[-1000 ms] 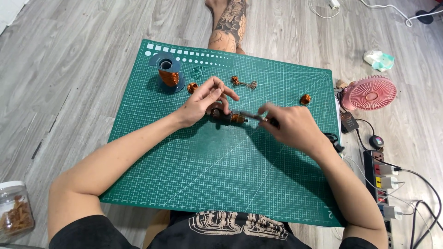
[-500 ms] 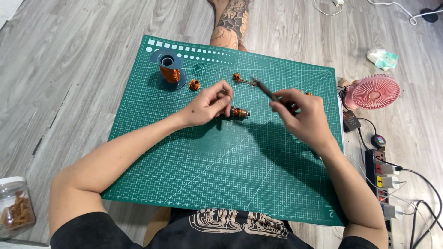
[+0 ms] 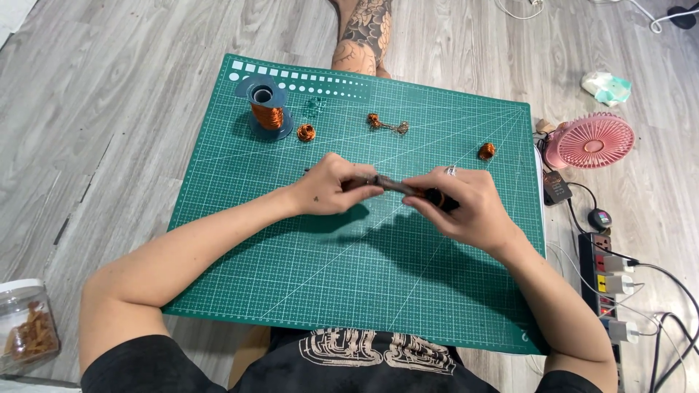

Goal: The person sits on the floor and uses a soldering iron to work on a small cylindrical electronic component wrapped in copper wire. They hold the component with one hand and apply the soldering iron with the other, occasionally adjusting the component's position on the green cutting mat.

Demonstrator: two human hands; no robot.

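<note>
Green gridded cutting mat, copper wire spool, pink fan.

Inspector: What do you have between the hands?

Operator: From my remote view I see a slim dark tool, most likely pliers. It lies nearly level above the middle of the green cutting mat, its tip toward the left. The right hand is closed round its black handle. The left hand pinches a small dark piece at the tool's tip; I cannot make out its shape.

Inspector: Contact with the mat?

Operator: I cannot tell whether the tool touches the mat; its shadow falls just below it.
</note>
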